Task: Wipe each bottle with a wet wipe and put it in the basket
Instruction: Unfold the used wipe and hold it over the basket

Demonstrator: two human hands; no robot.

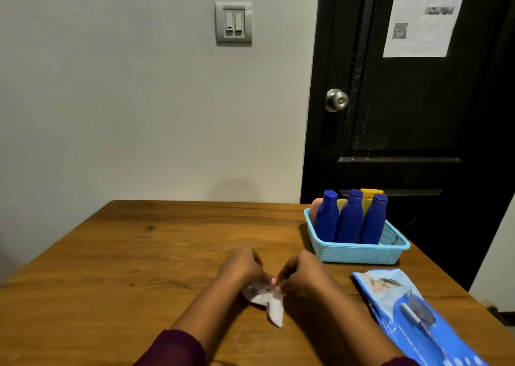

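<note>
A crumpled white wet wipe (269,303) lies on the wooden table (139,254) near the front middle. My left hand (242,265) and my right hand (299,272) meet over it, and both pinch the wipe with curled fingers. A light blue basket (362,252) stands at the back right of the table. Three dark blue bottles (349,218) stand upright in it, with a yellow bottle (370,194) and a pink bottle (316,208) behind them.
A blue wet-wipe pack (412,315) lies at the front right, close to the table's right edge. Behind the basket is a black door (404,114) with a metal knob. A grey wall with a light switch (233,23) rises behind the table.
</note>
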